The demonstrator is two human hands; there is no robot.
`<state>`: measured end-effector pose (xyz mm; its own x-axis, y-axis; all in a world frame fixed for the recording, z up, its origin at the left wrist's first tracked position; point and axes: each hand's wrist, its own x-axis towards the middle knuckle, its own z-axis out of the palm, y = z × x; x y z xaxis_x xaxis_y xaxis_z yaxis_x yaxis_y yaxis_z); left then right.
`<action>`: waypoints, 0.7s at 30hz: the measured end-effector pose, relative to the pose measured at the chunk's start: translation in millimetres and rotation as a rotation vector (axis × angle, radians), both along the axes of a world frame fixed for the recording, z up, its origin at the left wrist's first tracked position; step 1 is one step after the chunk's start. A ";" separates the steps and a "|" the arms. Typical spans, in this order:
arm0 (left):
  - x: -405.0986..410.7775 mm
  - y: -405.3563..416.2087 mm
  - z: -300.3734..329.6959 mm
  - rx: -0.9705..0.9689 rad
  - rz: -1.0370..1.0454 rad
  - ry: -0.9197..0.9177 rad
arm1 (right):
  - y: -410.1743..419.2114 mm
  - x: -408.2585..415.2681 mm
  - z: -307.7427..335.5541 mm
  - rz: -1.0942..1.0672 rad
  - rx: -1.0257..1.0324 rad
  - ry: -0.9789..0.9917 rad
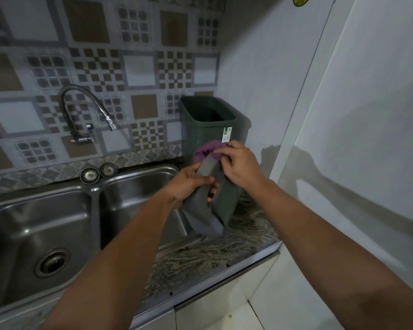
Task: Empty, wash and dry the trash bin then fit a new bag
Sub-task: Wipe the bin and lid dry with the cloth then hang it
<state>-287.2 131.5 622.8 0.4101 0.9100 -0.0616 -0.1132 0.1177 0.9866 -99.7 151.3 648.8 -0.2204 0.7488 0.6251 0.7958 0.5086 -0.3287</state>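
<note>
A dark green trash bin (202, 133) stands upright and open-topped on the countertop in the corner, with no bag in it. In front of it my left hand (188, 184) grips the bin's lid (221, 203), a green frame with a grey swing flap, holding it tilted over the sink's right edge. My right hand (241, 164) pinches a purple cloth (205, 151) against the top end of the lid.
A double steel sink (65, 217) fills the left, with a black flexible tap (81, 108) on the tiled wall and two strainer plugs (98, 173) behind the basins. Marbled countertop (200, 258) lies below the lid. A white wall (343, 139) closes the right side.
</note>
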 end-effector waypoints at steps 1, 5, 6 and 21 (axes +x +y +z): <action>0.7 -3.1 2.6 0.004 0.006 0.008 | -4.4 -5.3 1.3 -0.015 -0.017 -0.013; -0.2 -12.6 7.3 0.036 0.089 -0.027 | -28.1 -18.3 -4.9 0.196 0.122 -0.195; 0.2 -14.6 8.4 0.052 0.093 -0.028 | -28.7 -14.3 -4.2 0.225 0.154 -0.201; -1.8 -32.7 15.4 -0.266 0.010 -0.221 | -21.1 -22.4 -5.8 0.021 -0.069 0.155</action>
<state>-289.0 98.8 638.2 0.4307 0.8783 -0.2078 -0.3230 0.3650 0.8732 -122.1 130.3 643.0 -0.1413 0.7874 0.6001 0.7226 0.4963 -0.4811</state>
